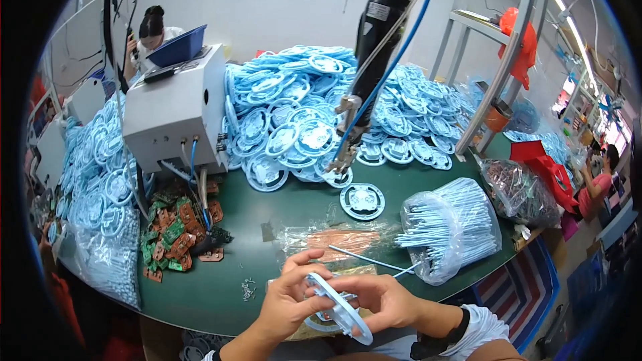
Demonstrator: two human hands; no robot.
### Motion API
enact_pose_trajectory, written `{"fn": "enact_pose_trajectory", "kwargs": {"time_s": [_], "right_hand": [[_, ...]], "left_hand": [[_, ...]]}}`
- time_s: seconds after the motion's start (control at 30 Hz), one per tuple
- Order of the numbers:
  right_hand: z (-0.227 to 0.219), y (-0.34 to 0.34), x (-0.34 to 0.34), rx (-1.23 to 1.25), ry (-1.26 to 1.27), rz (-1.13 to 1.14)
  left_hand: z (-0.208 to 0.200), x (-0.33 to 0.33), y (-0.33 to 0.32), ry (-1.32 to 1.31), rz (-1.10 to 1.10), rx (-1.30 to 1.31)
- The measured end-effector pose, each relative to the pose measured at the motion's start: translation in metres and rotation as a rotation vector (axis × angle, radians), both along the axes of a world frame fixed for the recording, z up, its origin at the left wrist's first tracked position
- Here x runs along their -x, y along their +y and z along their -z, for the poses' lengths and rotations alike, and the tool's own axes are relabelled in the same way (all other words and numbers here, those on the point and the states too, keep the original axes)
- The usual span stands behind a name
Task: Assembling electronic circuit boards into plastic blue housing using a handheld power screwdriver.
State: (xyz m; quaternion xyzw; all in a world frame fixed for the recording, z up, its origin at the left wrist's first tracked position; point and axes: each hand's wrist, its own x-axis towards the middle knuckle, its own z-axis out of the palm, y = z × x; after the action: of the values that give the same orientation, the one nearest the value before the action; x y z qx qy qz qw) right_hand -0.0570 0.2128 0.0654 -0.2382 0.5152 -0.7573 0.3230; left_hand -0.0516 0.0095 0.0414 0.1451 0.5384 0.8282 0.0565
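Note:
Near the front edge of the green table, my left hand (287, 302) and my right hand (388, 299) both grip a light blue round plastic part (344, 314). It is tilted almost edge-on, with the left fingers at its upper rim and the right fingers on its other side. Partly hidden under it lies a second light blue round part (321, 323). Just beyond my fingers, thin light blue sticks (364, 257) rest on the table. Behind them is a clear plastic bag with copper-coloured strands (341, 239). One round part with dark openings (362, 201) lies flat farther back.
A large heap of light blue round parts (287, 113) fills the back. A black powered tool (374, 47) hangs over the table. Left stand a grey machine (175, 110) and piled circuit boards (177, 237); small screws (248, 289) lie nearer. Bagged blue sticks (451, 227) lie right.

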Motion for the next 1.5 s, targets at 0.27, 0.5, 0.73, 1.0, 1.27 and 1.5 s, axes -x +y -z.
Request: {"fn": "enact_pose_trajectory", "kwargs": {"time_s": [0.27,0.5,0.73,1.0,1.27,1.5], "right_hand": [[-0.011,0.018,0.017,-0.623,1.159,0.326],[0.02,0.008,0.004,-0.681,1.224,0.22],[0.013,0.006,0.004,-0.626,1.31,0.215],[-0.004,0.011,-0.001,-0.669,1.377,0.122],[-0.002,-0.006,-0.007,-0.705,1.461,0.098],[0.027,0.013,-0.039,-0.418,-0.02,0.5]], "left_hand": [[0.002,-0.023,-0.031,0.015,-0.357,1.13],[0.029,-0.035,-0.017,-0.536,0.043,-0.048],[0.025,-0.036,-0.021,-0.644,0.168,-0.157],[0.025,-0.039,-0.019,-0.478,0.157,-0.07],[0.009,-0.045,-0.02,-0.558,0.037,0.141],[0.01,-0.055,-0.022,-0.408,-0.011,-0.009]]}}
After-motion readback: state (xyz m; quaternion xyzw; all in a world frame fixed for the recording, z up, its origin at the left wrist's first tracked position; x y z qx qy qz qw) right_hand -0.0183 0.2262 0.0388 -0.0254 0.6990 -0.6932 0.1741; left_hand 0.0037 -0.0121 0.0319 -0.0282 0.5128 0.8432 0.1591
